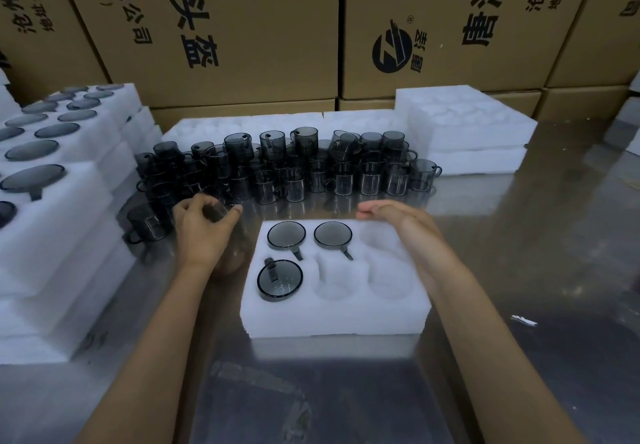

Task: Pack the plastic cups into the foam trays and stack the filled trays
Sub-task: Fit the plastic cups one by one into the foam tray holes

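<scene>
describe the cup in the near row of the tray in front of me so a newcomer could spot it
Find the white foam tray lying on the shiny metal table between the person's forearms. In its near row, the left pocket holds a smoky grey transparent plastic cup. It is that row's only cup, and its handle points away, unlike the two behind.

A wall of brown cardboard boxes (242, 28) is stacked along the back, printed with large black Chinese characters and a round black logo (391, 49). A shiny metal table (540, 236) is seen below, and a small white scrap (524, 320) lies on it at the right.
</scene>
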`<state>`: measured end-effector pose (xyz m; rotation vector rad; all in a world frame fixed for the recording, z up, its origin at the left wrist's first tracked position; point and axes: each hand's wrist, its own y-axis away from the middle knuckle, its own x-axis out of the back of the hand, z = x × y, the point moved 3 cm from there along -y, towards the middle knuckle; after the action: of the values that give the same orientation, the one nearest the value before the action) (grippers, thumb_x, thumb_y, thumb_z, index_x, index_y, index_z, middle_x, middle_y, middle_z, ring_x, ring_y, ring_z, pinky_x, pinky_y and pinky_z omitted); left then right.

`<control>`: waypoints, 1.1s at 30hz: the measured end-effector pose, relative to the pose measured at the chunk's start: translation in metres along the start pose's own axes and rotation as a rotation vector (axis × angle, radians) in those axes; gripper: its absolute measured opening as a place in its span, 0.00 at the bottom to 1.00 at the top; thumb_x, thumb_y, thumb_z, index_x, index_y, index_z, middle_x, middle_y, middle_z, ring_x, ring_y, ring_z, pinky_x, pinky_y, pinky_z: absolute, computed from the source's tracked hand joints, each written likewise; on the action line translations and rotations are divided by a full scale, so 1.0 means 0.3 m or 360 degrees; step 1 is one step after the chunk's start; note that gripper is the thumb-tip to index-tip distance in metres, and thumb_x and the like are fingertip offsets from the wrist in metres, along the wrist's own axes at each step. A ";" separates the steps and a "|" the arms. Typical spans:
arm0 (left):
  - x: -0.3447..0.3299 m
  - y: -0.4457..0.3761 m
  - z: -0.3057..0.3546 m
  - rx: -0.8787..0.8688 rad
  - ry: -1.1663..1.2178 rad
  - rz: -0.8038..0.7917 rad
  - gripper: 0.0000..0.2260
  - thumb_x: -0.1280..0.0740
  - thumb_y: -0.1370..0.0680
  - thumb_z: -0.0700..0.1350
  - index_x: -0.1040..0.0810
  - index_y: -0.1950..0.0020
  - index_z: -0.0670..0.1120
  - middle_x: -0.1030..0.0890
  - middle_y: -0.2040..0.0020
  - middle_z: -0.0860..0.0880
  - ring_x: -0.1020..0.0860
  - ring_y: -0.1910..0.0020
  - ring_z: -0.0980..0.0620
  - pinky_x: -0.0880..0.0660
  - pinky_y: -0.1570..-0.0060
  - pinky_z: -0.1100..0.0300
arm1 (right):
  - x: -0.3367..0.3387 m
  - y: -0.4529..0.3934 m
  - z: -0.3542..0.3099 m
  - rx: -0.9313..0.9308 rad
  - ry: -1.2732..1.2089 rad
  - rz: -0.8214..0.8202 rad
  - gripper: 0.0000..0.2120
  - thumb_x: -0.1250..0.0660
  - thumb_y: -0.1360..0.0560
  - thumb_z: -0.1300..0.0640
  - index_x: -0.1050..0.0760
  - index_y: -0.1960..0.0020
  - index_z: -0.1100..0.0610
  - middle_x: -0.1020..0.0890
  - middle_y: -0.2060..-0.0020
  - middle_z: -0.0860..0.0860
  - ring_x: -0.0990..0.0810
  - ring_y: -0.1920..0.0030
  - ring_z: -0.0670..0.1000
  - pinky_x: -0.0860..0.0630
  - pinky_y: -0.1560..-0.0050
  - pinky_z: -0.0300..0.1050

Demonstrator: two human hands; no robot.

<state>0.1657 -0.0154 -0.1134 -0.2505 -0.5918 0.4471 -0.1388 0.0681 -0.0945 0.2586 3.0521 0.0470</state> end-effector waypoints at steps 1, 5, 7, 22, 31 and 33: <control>0.002 0.001 0.034 -0.0042 0.0060 -0.0028 0.12 0.24 0.27 0.51 0.23 0.53 0.46 0.23 0.41 0.44 0.24 0.46 0.50 0.27 0.41 0.55 | -0.002 -0.003 0.006 -0.0006 -0.0016 0.0008 0.09 0.34 0.23 0.56 0.14 0.51 0.51 0.13 0.52 0.48 0.16 0.45 0.50 0.20 0.45 0.43; 0.000 0.049 0.233 -0.0145 0.0386 -0.0282 0.13 0.22 0.31 0.56 0.21 0.57 0.51 0.19 0.50 0.47 0.20 0.52 0.51 0.23 0.47 0.53 | -0.021 -0.017 0.018 -0.0049 -0.0035 0.0038 0.14 0.36 0.22 0.45 0.14 0.52 0.50 0.13 0.50 0.48 0.20 0.38 0.53 0.30 0.30 0.58; -0.023 0.104 0.343 -0.0262 0.0484 -0.0437 0.13 0.22 0.33 0.58 0.21 0.60 0.52 0.20 0.48 0.46 0.20 0.53 0.53 0.23 0.49 0.58 | -0.022 -0.021 0.011 -0.0040 -0.0180 0.0075 0.16 0.38 0.20 0.45 0.15 0.51 0.53 0.13 0.50 0.50 0.19 0.39 0.54 0.27 0.33 0.54; -0.241 0.316 0.470 -0.0816 -0.0299 -0.1099 0.20 0.29 0.36 0.69 0.25 0.63 0.54 0.29 0.53 0.58 0.28 0.56 0.62 0.33 0.62 0.62 | 0.041 -0.007 -0.041 0.0033 0.0036 0.0161 0.12 0.37 0.20 0.49 0.17 0.46 0.51 0.14 0.50 0.44 0.17 0.47 0.42 0.27 0.36 0.48; -0.196 0.282 0.439 -0.0578 -0.0027 -0.1305 0.19 0.36 0.22 0.62 0.31 0.33 0.60 0.22 0.36 0.57 0.24 0.39 0.57 0.26 0.45 0.58 | 0.079 0.004 -0.044 0.0189 0.0359 -0.0061 0.09 0.30 0.22 0.58 0.16 0.43 0.54 0.15 0.50 0.44 0.20 0.57 0.30 0.29 0.59 0.22; -0.191 0.279 0.432 -0.0561 -0.0031 -0.1319 0.20 0.39 0.18 0.58 0.32 0.26 0.59 0.24 0.31 0.56 0.25 0.34 0.57 0.28 0.37 0.57 | 0.087 0.006 -0.041 0.0161 0.0374 -0.0119 0.10 0.29 0.23 0.56 0.17 0.42 0.53 0.15 0.49 0.43 0.20 0.56 0.30 0.29 0.59 0.22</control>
<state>0.0195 0.0436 -0.0661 -0.3106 -0.7345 -0.4605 -0.1653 0.0739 -0.0843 0.1548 3.3003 -0.0877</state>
